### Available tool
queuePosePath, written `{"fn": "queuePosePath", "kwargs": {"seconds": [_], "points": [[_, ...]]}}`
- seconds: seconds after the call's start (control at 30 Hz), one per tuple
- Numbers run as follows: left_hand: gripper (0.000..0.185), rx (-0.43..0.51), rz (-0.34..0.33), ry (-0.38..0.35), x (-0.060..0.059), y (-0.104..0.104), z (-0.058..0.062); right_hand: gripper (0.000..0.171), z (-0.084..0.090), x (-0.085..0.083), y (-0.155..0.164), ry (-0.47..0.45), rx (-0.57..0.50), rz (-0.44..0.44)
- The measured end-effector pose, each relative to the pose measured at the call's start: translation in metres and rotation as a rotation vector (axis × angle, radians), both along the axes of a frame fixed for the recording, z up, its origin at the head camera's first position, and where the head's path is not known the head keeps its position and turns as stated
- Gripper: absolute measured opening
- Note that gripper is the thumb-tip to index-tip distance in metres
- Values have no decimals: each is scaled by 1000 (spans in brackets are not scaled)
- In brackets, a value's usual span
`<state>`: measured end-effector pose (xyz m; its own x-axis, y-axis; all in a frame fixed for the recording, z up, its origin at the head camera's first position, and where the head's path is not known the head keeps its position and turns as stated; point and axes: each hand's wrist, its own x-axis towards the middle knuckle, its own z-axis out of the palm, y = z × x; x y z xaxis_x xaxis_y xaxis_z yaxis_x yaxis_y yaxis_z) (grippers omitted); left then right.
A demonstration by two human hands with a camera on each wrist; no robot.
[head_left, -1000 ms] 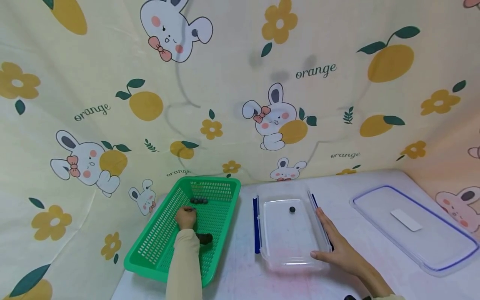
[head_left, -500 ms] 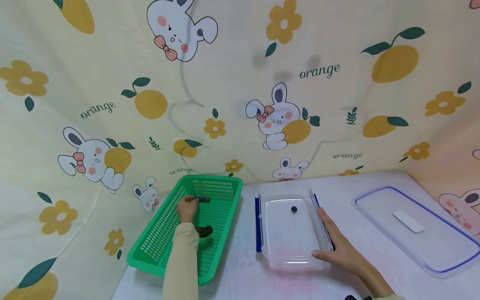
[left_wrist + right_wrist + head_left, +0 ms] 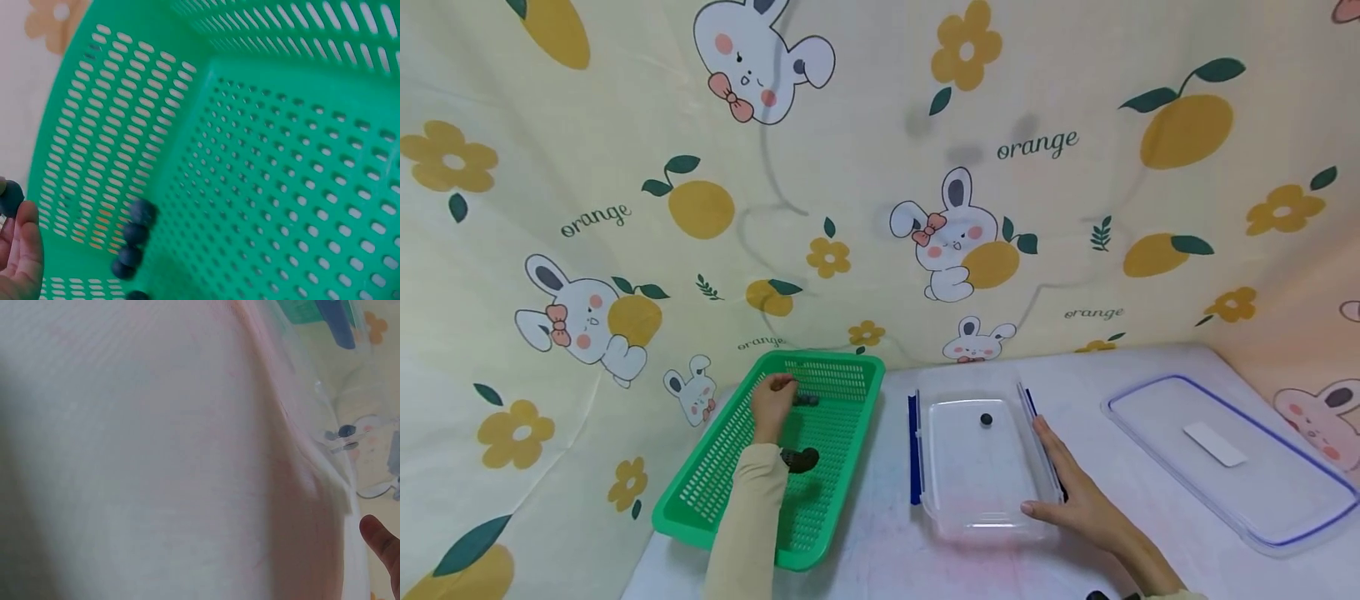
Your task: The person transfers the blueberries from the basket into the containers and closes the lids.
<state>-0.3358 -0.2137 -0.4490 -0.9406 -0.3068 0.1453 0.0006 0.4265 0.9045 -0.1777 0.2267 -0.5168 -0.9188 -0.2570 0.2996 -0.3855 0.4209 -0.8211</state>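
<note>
Blueberry (image 3: 10, 197) sits pinched at my left hand's (image 3: 772, 406) fingertips, over the green basket (image 3: 715, 500); four more blueberries (image 3: 132, 240) lie just beyond them. My right hand (image 3: 1075, 492) rests flat, fingers straight, against the clear container (image 3: 977, 517).

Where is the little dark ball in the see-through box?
In the head view, the dark ball lies alone near the far end of the clear box, right of the green basket and beside the right hand.

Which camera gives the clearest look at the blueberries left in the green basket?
The left wrist view: the blueberries lie in a row, close up, by the green basket wall. The head view shows only small dark dots beside the left hand. The right wrist view shows none of them.
</note>
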Motion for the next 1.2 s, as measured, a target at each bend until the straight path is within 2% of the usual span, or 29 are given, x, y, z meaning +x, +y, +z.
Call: {"fn": "queuePosePath", "kwargs": {"seconds": [0.13, 0.4, 0.73, 0.97, 1.2], "points": [[28, -10, -24, 6, 3, 4, 11, 108, 0, -1, 0, 8, 7, -8], [28, 57, -84, 27, 8, 14, 23, 108, 0, 3, 0, -4, 7, -14], [26, 62, -155, 30, 16, 34, 43, 107, 0, 6, -2, -35, 12, -22], [26, 68, -231, 55, 20, 45, 52, 107, -2, 0, -2, 5, 6, -16], [23, 81, -320, 119, 26, 61, 63, 107, -1, -2, -2, -12, 16, -19]]}}
